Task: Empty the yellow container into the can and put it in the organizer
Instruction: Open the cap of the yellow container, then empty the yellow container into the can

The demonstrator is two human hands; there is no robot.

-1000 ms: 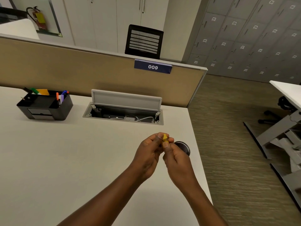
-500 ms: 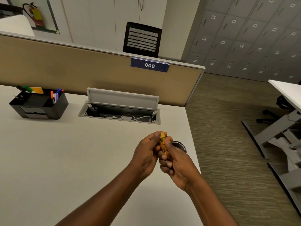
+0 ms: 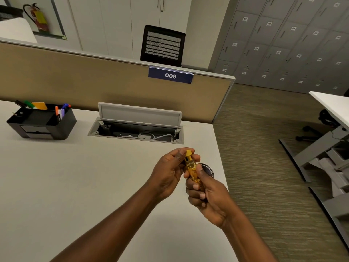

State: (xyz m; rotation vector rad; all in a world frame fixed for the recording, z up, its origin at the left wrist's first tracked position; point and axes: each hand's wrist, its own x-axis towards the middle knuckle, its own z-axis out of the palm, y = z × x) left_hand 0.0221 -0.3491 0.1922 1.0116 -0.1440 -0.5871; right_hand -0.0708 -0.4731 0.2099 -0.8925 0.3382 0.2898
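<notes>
A small yellow container (image 3: pixel 191 167) with a see-through body is held upright between both hands over the desk's right part. My left hand (image 3: pixel 170 171) pinches its upper end near the yellow cap. My right hand (image 3: pixel 205 193) wraps the lower body with the thumb on its side. Just behind my right thumb a dark round can (image 3: pixel 207 169) stands on the desk, mostly hidden by the hand. The black organizer (image 3: pixel 41 121) with pens and a yellow card sits at the far left of the desk.
An open grey cable hatch (image 3: pixel 137 125) is set in the white desk (image 3: pixel 75 176) ahead of my hands. A tan partition (image 3: pixel 94 82) backs the desk. The desk's right edge runs close beside the can, with carpet floor beyond it.
The yellow container now shows longer between my hands, and my right hand has slid lower along its body. My left hand stays on the top end.
</notes>
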